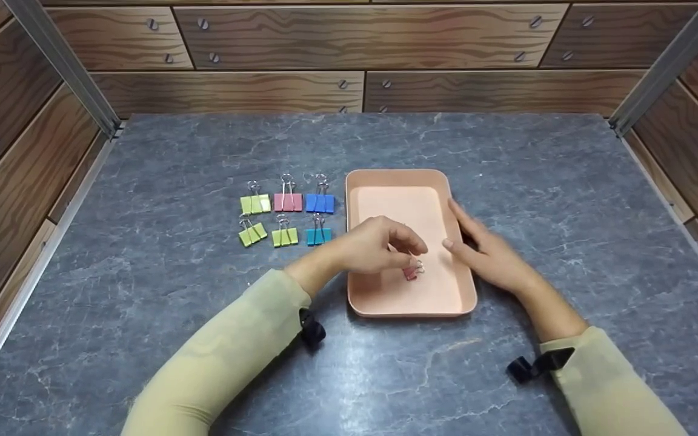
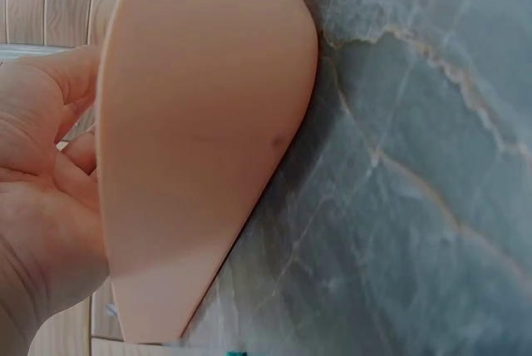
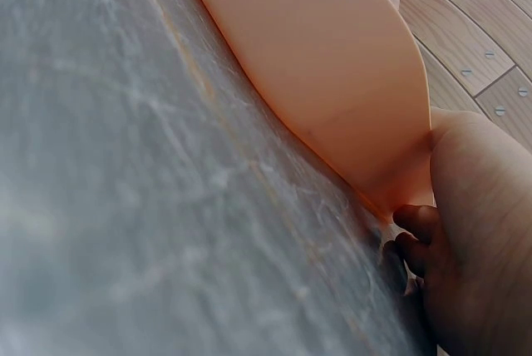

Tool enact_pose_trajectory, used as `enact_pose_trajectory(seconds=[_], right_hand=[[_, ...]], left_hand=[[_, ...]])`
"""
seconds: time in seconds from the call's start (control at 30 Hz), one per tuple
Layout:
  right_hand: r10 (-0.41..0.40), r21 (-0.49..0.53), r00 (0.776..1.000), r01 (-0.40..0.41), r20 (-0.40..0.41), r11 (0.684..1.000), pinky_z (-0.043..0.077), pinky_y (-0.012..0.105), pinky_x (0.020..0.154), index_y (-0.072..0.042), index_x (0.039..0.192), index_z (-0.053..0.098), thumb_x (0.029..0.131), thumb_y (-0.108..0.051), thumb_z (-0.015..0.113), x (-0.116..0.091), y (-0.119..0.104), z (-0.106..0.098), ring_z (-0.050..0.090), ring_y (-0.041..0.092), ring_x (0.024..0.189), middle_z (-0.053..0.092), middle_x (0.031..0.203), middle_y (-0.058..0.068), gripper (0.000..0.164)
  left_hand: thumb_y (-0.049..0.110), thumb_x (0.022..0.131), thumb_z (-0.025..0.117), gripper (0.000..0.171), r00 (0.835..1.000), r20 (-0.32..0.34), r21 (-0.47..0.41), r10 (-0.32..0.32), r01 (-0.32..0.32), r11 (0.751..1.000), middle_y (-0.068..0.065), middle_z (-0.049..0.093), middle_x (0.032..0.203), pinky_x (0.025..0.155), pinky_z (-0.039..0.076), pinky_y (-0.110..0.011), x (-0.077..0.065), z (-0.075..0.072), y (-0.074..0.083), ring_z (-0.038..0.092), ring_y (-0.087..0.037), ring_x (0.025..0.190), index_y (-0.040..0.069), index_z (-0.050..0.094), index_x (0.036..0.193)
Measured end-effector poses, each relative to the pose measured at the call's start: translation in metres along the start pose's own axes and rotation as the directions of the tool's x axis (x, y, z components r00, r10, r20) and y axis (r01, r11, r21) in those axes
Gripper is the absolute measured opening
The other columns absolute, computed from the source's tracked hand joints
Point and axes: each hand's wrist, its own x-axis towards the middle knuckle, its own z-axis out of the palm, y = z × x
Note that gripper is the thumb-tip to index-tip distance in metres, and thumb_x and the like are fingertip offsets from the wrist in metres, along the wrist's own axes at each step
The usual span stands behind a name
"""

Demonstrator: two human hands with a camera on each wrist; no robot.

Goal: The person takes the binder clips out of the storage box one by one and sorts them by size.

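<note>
A shallow peach tray (image 1: 396, 307) rests on the tabletop. Over its inside hovers my left hand (image 1: 376, 248), thumb and forefinger bent with their tips apart. Just below the thumb tip is a small pink binder clip (image 1: 410, 273) with wire handles. In the left wrist view, the tray wall (image 2: 208, 123) hides the fingertips of my left hand (image 2: 41, 181). My right hand (image 1: 494, 257) holds the tray's right side, thumb over the rim and fingers along the outside. The right wrist view shows this hand (image 3: 482, 231) against the tray wall (image 3: 332, 65).
Left of the tray, binder clips stand in two rows. The back row has a lime clip (image 1: 255, 204), a pink clip (image 1: 288, 202) and a blue clip (image 1: 320, 203). In front are two lime clips (image 1: 285, 237) and a teal clip (image 1: 319, 236). Wood-patterned panels (image 1: 361, 39) border the table.
</note>
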Motion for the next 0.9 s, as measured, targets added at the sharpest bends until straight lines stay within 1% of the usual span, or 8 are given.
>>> enact_pose_trajectory(seconds=[0.07, 0.2, 0.33, 0.43, 0.63, 0.8, 0.9], right_hand=[[0.002, -0.005, 1.000, -0.002, 0.001, 1.000, 0.020, 0.064, 0.125, -0.033, 0.171, 0.018, 0.108, -0.043, 0.060, 0.000, 0.000, 0.000, 0.025, 0.043, 0.156, 0.023, 0.173, 0.019, 0.077], [0.009, -0.008, 1.000, -0.009, 0.001, 1.000, 0.019, 0.065, 0.125, -0.035, 0.171, 0.017, 0.108, -0.044, 0.060, -0.001, 0.000, -0.001, 0.024, 0.043, 0.157, 0.022, 0.173, 0.019, 0.077], [0.014, 0.001, 1.000, -0.014, 0.001, 1.000, 0.019, 0.064, 0.125, -0.035, 0.171, 0.017, 0.108, -0.044, 0.060, -0.001, 0.000, -0.001, 0.024, 0.043, 0.157, 0.023, 0.173, 0.019, 0.077], [0.010, 0.001, 1.000, -0.010, 0.002, 1.000, 0.020, 0.064, 0.125, -0.034, 0.171, 0.017, 0.108, -0.044, 0.060, -0.001, -0.001, -0.001, 0.025, 0.043, 0.156, 0.025, 0.172, 0.020, 0.076], [0.008, -0.003, 1.000, -0.008, 0.003, 1.000, 0.020, 0.064, 0.125, -0.035, 0.171, 0.017, 0.108, -0.044, 0.060, -0.001, -0.001, -0.001, 0.026, 0.043, 0.156, 0.025, 0.172, 0.020, 0.076], [0.006, -0.006, 1.000, -0.006, 0.003, 1.000, 0.021, 0.063, 0.125, -0.034, 0.171, 0.017, 0.108, -0.044, 0.060, 0.000, -0.001, -0.001, 0.027, 0.043, 0.156, 0.025, 0.172, 0.020, 0.077], [0.006, -0.012, 1.000, -0.006, 0.000, 1.000, 0.021, 0.062, 0.125, -0.033, 0.171, 0.017, 0.108, -0.044, 0.060, 0.000, -0.001, 0.000, 0.027, 0.043, 0.155, 0.025, 0.172, 0.019, 0.077]], left_hand=[[0.001, 0.098, 0.073, 0.025, 1.000, 0.009, -0.006, -0.009, 0.009, 1.000, -0.013, 0.080, 0.105, 0.095, 0.056, -0.026, 0.002, 0.002, -0.001, 0.076, -0.020, 0.098, -0.004, 0.075, 0.122], [0.000, 0.098, 0.074, 0.026, 1.000, 0.026, -0.001, -0.013, 0.013, 1.000, -0.013, 0.079, 0.108, 0.097, 0.055, -0.026, 0.004, 0.005, -0.001, 0.075, -0.017, 0.098, -0.004, 0.074, 0.124], [-0.002, 0.097, 0.074, 0.027, 0.999, 0.046, -0.005, -0.010, 0.010, 1.000, -0.016, 0.078, 0.113, 0.095, 0.056, -0.026, 0.006, 0.008, -0.002, 0.074, -0.019, 0.101, -0.005, 0.073, 0.124], [-0.002, 0.096, 0.075, 0.027, 0.999, 0.050, -0.005, -0.018, 0.018, 1.000, -0.016, 0.078, 0.114, 0.094, 0.056, -0.025, 0.006, 0.010, -0.002, 0.073, -0.018, 0.102, -0.005, 0.074, 0.123], [-0.001, 0.097, 0.075, 0.024, 0.998, 0.045, -0.007, -0.034, 0.034, 0.999, -0.013, 0.079, 0.104, 0.087, 0.058, -0.023, 0.005, 0.012, -0.003, 0.073, -0.015, 0.091, -0.003, 0.075, 0.121], [-0.002, 0.098, 0.073, 0.023, 0.998, 0.048, -0.018, -0.046, 0.047, 0.999, -0.014, 0.078, 0.095, 0.078, 0.058, -0.023, 0.005, 0.013, -0.004, 0.074, -0.023, 0.084, -0.005, 0.074, 0.121], [-0.004, 0.099, 0.070, 0.023, 0.996, 0.054, -0.053, -0.065, 0.068, 0.996, -0.015, 0.078, 0.092, 0.074, 0.059, -0.027, 0.005, 0.013, -0.004, 0.076, -0.028, 0.081, -0.006, 0.073, 0.122]])
